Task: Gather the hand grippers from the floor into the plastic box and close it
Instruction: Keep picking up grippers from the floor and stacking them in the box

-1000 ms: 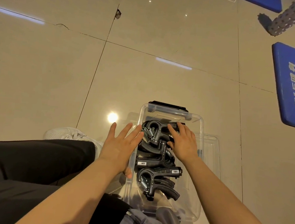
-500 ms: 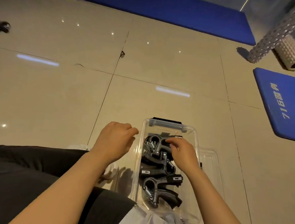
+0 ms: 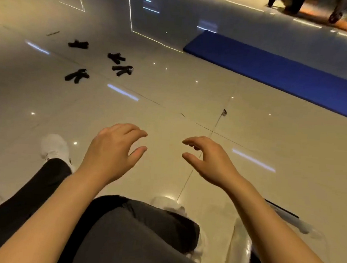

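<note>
Several black hand grippers lie scattered on the tiled floor at the far left: one [image 3: 76, 75] nearest, one [image 3: 122, 70] beside it, one [image 3: 116, 57] further back, and one [image 3: 78, 44] furthest. My left hand [image 3: 113, 151] and my right hand [image 3: 209, 161] hover empty over the floor in the middle of the view, fingers loosely curled, well short of the grippers. The clear plastic box [image 3: 240, 242] sits at the bottom right, mostly hidden behind my right forearm; its contents do not show.
A long blue mat [image 3: 277, 71] lies at the back right. My black-trousered legs [image 3: 135, 238] fill the bottom, with a white shoe [image 3: 54, 145] at the left. Dark equipment on an orange strip [image 3: 323, 10] stands at the far top right.
Both hands have left the box and lifted in front of me. The view has swung up and left, so the box dropped to the bottom right and the floor grippers came into sight.
</note>
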The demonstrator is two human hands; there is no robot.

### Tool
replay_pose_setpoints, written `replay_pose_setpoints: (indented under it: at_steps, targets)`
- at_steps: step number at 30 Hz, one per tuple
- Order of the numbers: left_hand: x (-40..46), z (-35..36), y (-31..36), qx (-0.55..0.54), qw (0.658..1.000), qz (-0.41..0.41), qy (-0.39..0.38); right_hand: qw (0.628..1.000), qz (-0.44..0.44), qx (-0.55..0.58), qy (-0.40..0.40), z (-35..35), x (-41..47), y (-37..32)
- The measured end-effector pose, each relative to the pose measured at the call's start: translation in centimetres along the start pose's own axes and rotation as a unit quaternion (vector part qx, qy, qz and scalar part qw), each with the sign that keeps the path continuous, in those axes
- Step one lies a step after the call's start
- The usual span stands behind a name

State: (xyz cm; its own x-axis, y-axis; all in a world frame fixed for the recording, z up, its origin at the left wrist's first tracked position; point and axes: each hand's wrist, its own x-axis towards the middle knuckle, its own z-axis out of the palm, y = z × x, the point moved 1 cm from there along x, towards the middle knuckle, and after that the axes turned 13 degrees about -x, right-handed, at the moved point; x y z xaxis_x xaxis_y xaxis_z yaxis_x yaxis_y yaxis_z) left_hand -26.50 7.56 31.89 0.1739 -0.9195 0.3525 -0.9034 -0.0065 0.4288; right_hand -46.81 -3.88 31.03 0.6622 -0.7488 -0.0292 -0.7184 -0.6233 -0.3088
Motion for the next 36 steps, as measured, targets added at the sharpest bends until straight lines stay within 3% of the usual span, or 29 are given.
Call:
replay_pose_setpoints:
  at_steps: [6,12,15,17,28,36]
  targets:
    - [1.6,-7.5,-10.0,-0.013,0.995,-0.072,0.066,0.995,-0.085,0.05,-0.003,3.0,10.8,-10.5]
    - [3.7,-8.1,-16.3,-0.059,0.981,-0.154,0.104,0.99,-0.032,0.127,0.055,3.4,17.0,-15.3]
    - [4.3,-6.6,-18.0,-0.138,0.965,-0.218,0.035,0.995,-0.042,0.088,0.03,3.6,19.0,-15.5]
    - [5.0,-6.1,-19.4,-0.136,0.962,-0.236,-0.024,0.997,-0.04,0.067,0.023,3.8,20.1,-15.4]
    - [12.5,-11.9,-23.0,-0.069,0.985,-0.143,-0.065,0.999,-0.016,0.025,0.039,1.6,23.9,-18.0]
    - [11.2,-14.7,-26.8,-0.078,0.992,-0.095,0.015,0.995,-0.023,-0.019,0.091,-2.5,29.0,-27.1]
